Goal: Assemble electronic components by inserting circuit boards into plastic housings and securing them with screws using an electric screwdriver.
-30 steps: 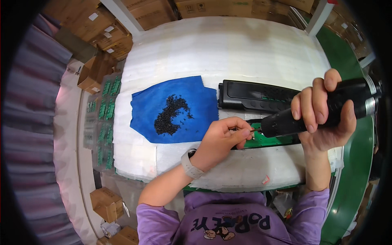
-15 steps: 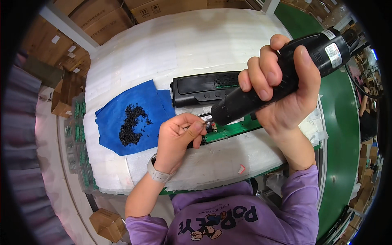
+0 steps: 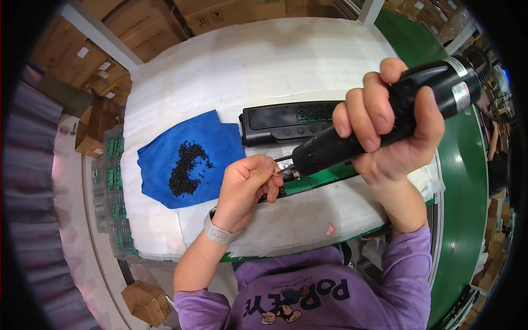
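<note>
My right hand [image 3: 385,124] is wrapped round a black electric screwdriver [image 3: 324,151], tilted so its bit points down and left. At the bit's tip, the thumb and fingers of my left hand [image 3: 242,190] are pinched together; what they hold, if anything, is too small to make out. Just beneath lies a long green circuit board [image 3: 324,179], partly covered by both hands and the tool. A black plastic housing [image 3: 269,124] with round buttons lies behind it. To the left, a heap of tiny black screw-like pieces [image 3: 184,176] rests on a blue cloth [image 3: 157,165].
White foam sheeting [image 3: 264,60] covers the table. Trays of green boards [image 3: 115,192] are stacked at its left edge. Cardboard boxes [image 3: 236,16] stand behind, and one small carton [image 3: 146,302] sits low at the left. A green surface [image 3: 459,181] runs along the right.
The whole view has shifted slightly, so everything sits a little lower and to the right. The screwdriver bit and my pinched left fingers remain together over the board's left end.
</note>
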